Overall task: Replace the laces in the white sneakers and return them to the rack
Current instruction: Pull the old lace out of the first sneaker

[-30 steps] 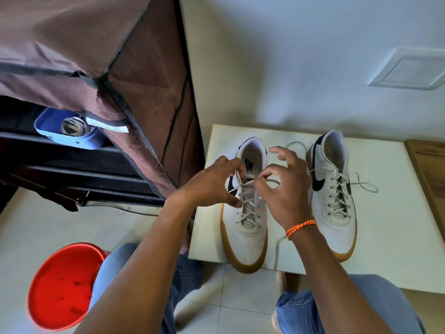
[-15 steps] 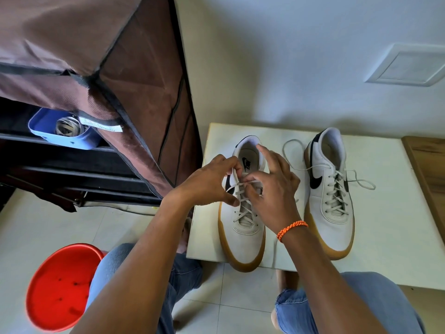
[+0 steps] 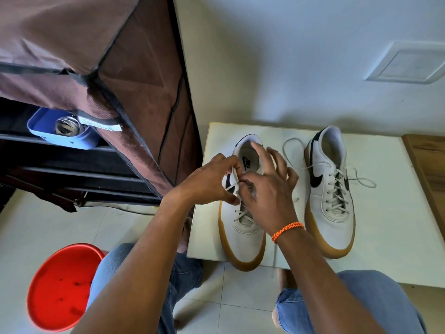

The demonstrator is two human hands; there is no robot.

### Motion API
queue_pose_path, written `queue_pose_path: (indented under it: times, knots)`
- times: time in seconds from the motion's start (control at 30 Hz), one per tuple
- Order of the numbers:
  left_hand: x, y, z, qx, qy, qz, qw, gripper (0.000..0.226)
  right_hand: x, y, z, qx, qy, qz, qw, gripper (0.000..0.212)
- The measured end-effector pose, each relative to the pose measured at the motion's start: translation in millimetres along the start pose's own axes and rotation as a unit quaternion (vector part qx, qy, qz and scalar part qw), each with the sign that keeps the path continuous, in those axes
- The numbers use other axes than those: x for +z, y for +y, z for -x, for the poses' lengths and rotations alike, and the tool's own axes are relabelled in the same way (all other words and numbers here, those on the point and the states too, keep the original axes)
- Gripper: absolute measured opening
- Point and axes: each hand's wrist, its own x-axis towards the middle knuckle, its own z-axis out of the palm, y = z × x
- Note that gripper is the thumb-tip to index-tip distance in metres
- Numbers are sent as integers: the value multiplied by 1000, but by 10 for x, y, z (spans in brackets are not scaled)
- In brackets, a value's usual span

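Two white sneakers with gum soles stand side by side on a low white table (image 3: pixel 390 239). Both hands work over the top eyelets of the left sneaker (image 3: pixel 243 235). My left hand (image 3: pixel 212 183) pinches the pale lace (image 3: pixel 232 180) at the sneaker's left side. My right hand (image 3: pixel 267 196) pinches the lace over the tongue with thumb and forefinger, its other fingers spread above the shoe's opening. A loose lace end hangs off the table edge under my right wrist. The right sneaker (image 3: pixel 330 196) is laced, its lace ends (image 3: pixel 361 182) lying loose on the table.
The brown fabric-covered shoe rack (image 3: pixel 134 75) stands at the left, its dark shelves holding a blue container (image 3: pixel 60 131). A red bucket (image 3: pixel 60 288) sits on the tiled floor at lower left. A wooden surface (image 3: pixel 428 162) borders the table on the right. My knees are under the table's front edge.
My right hand has moved down from above the left sneaker onto the lace at the tongue, then spread its outer fingers. My left hand stayed at the shoe's left eyelets.
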Motion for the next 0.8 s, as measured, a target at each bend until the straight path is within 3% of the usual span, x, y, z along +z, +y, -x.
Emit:
queue_pose_path:
  times: [0.1,0.3,0.6,0.8]
  knots:
    - [-4,-1,-1,0,-2,0,1000,63,30,39,-10,4,6,-30,1000,9]
    - [-13,11,8,5,-5,4,1000,61,-76,144,-78,40,90,-91,991,9]
    - [-9,-7,2,0,-2,2,1000,63,29,82,-12,23,8,-67,997,11]
    - [-13,-1,3,1,-7,6,1000,62,-142,223,-98,48,110,-108,987,6]
